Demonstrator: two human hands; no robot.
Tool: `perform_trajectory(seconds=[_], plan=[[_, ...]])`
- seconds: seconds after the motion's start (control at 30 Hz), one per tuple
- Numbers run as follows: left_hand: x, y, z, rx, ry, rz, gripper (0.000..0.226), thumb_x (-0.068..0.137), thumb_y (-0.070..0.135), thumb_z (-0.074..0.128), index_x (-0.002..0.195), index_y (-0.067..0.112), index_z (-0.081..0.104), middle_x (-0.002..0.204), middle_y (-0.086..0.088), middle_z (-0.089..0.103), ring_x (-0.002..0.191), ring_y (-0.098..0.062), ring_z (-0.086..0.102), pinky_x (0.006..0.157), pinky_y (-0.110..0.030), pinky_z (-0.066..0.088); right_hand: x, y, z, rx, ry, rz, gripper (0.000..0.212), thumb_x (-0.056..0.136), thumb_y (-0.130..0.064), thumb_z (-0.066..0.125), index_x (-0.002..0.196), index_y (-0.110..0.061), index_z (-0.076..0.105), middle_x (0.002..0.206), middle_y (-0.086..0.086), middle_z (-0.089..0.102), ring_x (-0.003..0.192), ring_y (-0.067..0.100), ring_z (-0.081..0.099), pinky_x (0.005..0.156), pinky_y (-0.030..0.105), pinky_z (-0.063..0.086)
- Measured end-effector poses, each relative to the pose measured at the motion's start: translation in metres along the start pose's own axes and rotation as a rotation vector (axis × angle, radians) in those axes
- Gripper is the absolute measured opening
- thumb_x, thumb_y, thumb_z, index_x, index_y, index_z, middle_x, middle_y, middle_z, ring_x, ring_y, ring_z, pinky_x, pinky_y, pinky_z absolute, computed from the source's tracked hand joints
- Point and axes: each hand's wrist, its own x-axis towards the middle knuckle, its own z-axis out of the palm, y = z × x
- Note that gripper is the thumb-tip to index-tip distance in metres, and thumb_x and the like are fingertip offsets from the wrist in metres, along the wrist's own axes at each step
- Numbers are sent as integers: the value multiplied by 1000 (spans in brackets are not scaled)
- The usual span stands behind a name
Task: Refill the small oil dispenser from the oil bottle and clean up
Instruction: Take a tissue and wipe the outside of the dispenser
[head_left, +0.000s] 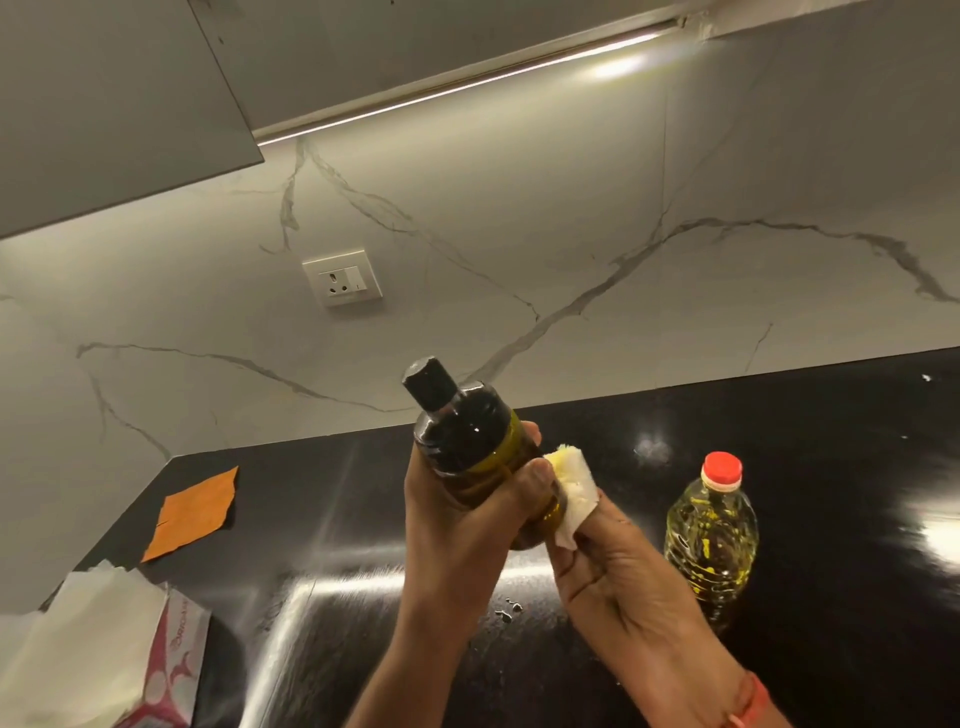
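Note:
My left hand (457, 512) grips the small dark oil dispenser (470, 439) above the black counter, tilted, its black cap pointing up and left. My right hand (613, 566) pinches a folded white tissue (574, 493), stained yellow at its top, and presses it against the dispenser's lower side. The oil bottle (711, 540), clear plastic with yellow oil and a red cap on, stands upright on the counter to the right of my hands.
The glossy black counter (831, 467) meets a marble wall with a socket (343, 278). An orange cloth (192, 512) lies at the left. A tissue pack (104, 660) with a white sheet sticking out sits at the lower left. Small oil drops (509, 608) dot the counter below my hands.

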Motion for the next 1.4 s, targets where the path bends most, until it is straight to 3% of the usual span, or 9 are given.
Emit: perform_trajectory(seconds=[0.1,0.33,0.47,0.53,0.7,0.83,1.07,1.2,1.4], plan=[[-2,0,4,32,-23,6,61,68,26,82,119,-1,60,106,-15,76,94,-27,76,72,-32,61,-3,14,1,-69,-1,43,28,71,-1,71,99,3,72,86,16,74,67,16,72,56,20,59],[5,3,-5,3,27,-18,56,67,30,78,112,0,63,100,-12,78,92,-24,77,71,-27,60,-6,3,-6,-24,-26,31,70,21,-3,101,89,1,80,94,21,76,79,22,77,71,27,64],[-4,1,1,37,-41,-13,61,67,26,81,117,-3,60,104,-16,75,90,-30,75,70,-31,60,-8,14,3,-109,-25,46,20,69,-2,79,88,0,77,80,13,74,64,14,71,55,20,57],[-2,3,1,63,-51,-5,60,67,27,82,118,6,60,105,-15,75,92,-29,75,71,-32,61,-8,25,0,-126,-17,100,15,81,3,66,92,-1,75,79,12,73,62,13,67,54,19,55],[8,5,-7,53,4,5,60,66,31,80,117,5,60,103,-13,76,95,-28,76,74,-31,61,-12,9,-8,-87,7,33,53,65,8,68,117,0,67,98,19,76,75,21,76,64,24,62],[5,2,-10,41,44,-12,56,64,32,80,114,12,63,102,-9,77,96,-25,76,74,-29,61,-16,-20,-7,-52,-25,-94,58,68,11,68,122,-10,70,117,18,74,96,28,76,68,30,64],[2,4,-1,5,98,-30,46,66,36,79,109,26,66,105,-9,77,101,-27,75,82,-38,63,-11,-20,0,-144,31,-196,41,77,10,60,115,-3,70,116,16,74,100,22,76,70,23,62],[3,8,2,-13,134,-32,60,67,37,78,118,10,62,106,-9,77,101,-26,75,80,-39,63,-10,-13,2,-162,42,-250,45,76,0,66,121,-5,68,116,16,75,102,23,75,78,24,62],[1,11,6,-58,154,-27,70,65,38,77,123,2,59,106,-9,77,99,-26,76,73,-28,61,-12,-4,5,-320,75,-335,25,67,-21,77,91,-15,80,102,9,79,91,18,76,72,24,62]])
